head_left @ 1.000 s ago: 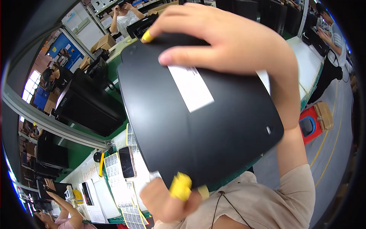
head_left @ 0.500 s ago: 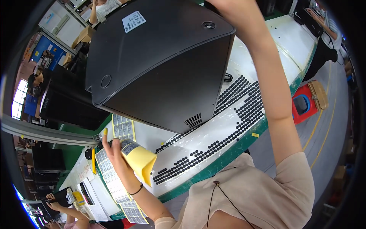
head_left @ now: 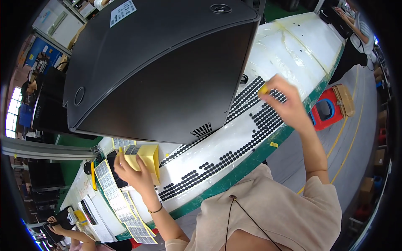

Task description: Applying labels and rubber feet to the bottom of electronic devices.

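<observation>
I have my left hand low on the left, forearm rising from the near edge, fingers curled around a folded yellow label sheet. My right hand reaches in from the near right, wrist bent, thumb and a yellow-covered finger drawn together above the small black pads; I can't tell whether anything sits between them.

The black computer case stands tilted on the far side, between my hands and apart from both, its lower corner near the pad rows. It looks matte, with a white label, two round feet and a patch of vent slots. The pads lie in tight rows across the white table.
</observation>
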The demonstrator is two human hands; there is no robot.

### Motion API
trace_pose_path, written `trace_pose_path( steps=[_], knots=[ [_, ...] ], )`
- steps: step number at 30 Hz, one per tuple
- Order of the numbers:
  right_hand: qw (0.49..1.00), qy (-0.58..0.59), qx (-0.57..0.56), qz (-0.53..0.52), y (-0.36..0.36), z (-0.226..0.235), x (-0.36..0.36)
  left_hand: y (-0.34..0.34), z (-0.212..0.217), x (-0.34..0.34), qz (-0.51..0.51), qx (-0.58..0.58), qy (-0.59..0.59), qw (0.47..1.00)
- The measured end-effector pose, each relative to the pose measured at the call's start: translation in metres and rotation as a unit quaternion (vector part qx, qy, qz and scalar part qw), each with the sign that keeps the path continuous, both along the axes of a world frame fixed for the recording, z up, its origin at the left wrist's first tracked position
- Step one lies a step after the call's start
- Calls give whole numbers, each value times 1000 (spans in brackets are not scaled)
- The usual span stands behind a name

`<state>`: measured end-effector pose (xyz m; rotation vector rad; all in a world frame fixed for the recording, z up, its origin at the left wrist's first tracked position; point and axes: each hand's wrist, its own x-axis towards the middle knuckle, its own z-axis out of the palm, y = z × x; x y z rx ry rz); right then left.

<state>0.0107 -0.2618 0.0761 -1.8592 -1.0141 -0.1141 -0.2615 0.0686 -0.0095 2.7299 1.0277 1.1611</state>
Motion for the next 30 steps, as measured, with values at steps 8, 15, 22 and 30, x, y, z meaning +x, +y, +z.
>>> trace_pose_path(
  steps=[8,15,22,30],
  knots=[
    [959,-160,-234,31,-19,-80,-34,-119,-7,24,-295,-194,98,931],
    [950,-205,-235,12,-33,-102,-43,-139,-9,19,-332,-166,101,923],
    [943,-192,-269,37,-27,-89,-36,-136,-15,11,-290,-157,94,939],
    [969,-101,-180,137,3,-96,-73,-132,-15,11,-306,-238,40,921]
  ],
)
